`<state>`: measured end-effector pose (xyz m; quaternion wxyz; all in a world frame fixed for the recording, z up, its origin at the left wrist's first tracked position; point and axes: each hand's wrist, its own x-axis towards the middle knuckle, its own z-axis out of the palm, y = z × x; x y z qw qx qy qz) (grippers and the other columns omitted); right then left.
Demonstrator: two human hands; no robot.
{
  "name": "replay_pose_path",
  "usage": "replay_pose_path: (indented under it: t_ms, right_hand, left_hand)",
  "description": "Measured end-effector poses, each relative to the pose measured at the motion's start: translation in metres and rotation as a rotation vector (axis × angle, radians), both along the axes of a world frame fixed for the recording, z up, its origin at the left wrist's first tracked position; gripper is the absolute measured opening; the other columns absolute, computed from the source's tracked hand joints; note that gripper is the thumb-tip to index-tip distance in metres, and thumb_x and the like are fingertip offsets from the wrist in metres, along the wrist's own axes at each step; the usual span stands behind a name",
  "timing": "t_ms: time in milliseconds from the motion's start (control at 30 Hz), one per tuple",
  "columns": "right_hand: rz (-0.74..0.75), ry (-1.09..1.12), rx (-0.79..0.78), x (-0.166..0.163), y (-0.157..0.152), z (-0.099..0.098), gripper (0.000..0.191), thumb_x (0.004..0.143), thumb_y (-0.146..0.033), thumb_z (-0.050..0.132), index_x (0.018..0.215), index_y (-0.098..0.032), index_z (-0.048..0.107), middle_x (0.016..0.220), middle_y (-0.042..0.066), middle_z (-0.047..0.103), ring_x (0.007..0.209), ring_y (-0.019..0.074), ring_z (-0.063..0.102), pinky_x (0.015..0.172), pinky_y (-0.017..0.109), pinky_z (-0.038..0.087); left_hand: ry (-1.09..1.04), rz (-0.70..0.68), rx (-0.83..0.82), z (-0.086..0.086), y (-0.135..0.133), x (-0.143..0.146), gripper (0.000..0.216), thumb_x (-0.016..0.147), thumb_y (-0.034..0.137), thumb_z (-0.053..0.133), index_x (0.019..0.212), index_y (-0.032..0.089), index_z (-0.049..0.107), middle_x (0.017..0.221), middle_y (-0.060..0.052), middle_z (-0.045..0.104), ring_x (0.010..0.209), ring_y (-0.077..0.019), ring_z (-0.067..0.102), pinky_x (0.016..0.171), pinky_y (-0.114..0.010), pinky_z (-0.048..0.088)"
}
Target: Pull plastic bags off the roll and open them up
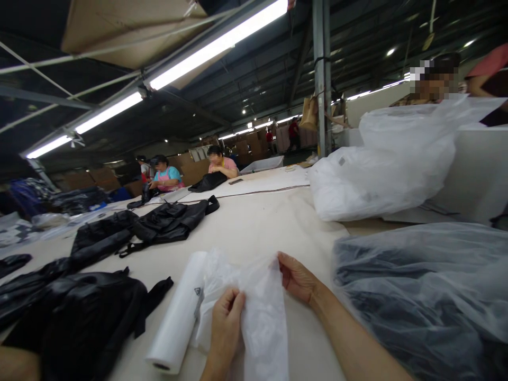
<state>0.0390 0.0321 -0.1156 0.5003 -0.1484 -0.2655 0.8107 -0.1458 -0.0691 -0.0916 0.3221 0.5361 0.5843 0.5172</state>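
Observation:
Between my hands a thin, translucent white plastic bag hangs over the table. My left hand is closed on its left side, thumb pressed against the fingers. My right hand pinches the upper right corner of the bag. Just left of my left hand lies a roll of plastic bags with a small dark triangular mark; crumpled film stretches from the roll toward the bag. Whether the bag is still joined to the roll, I cannot tell.
Black fabric bags lie along the left of the pale table. Dark goods under clear plastic stand at the right, behind them a bulging white plastic sack. A forearm enters lower left. Co-workers sit across the table.

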Motion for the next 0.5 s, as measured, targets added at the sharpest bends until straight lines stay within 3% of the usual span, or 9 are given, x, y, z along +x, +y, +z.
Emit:
replay_pose_path:
  t_ms: [133, 233, 400, 500]
  right_hand:
    - [-0.024, 0.014, -0.033, 0.014, 0.007, -0.002, 0.023, 0.069, -0.034, 0.077, 0.073, -0.019, 0.061, 0.068, -0.006, 0.069, 0.055, 0.0049, 0.061, 0.054, 0.015, 0.048]
    - [0.025, -0.011, -0.021, 0.015, 0.001, 0.001, 0.02, 0.073, -0.033, 0.074, 0.082, -0.019, 0.063, 0.081, -0.001, 0.071, 0.07, 0.009, 0.066, 0.054, 0.016, 0.049]
    - [0.391, -0.113, 0.197, -0.001, -0.02, 0.015, 0.049, 0.076, -0.047, 0.067, 0.114, -0.017, 0.059, 0.114, 0.012, 0.064, 0.094, 0.0199, 0.064, 0.072, 0.029, 0.052]
    - [0.535, -0.18, 0.282, -0.012, -0.029, 0.02, 0.058, 0.068, -0.033, 0.074, 0.121, -0.018, 0.057, 0.114, 0.011, 0.064, 0.1, 0.0212, 0.062, 0.085, 0.032, 0.048]
  left_hand:
    - [-0.038, -0.017, -0.021, -0.007, 0.003, 0.0, 0.04, 0.069, 0.045, 0.064, 0.057, 0.019, 0.036, 0.056, 0.007, 0.03, 0.055, -0.0086, 0.027, 0.051, -0.02, 0.026]
    - [-0.112, -0.007, -0.029, -0.013, 0.006, -0.002, 0.046, 0.063, 0.05, 0.068, 0.056, 0.019, 0.035, 0.054, 0.008, 0.03, 0.053, -0.0076, 0.027, 0.05, -0.019, 0.025]
    - [-0.174, 0.002, -0.024, -0.018, 0.008, -0.002, 0.047, 0.061, 0.051, 0.07, 0.056, 0.019, 0.036, 0.054, 0.007, 0.035, 0.054, -0.0083, 0.031, 0.051, -0.02, 0.029]
    - [-0.193, 0.021, 0.007, -0.024, 0.01, -0.002, 0.044, 0.061, 0.048, 0.071, 0.055, 0.019, 0.038, 0.055, 0.006, 0.036, 0.056, -0.0092, 0.034, 0.053, -0.021, 0.031]
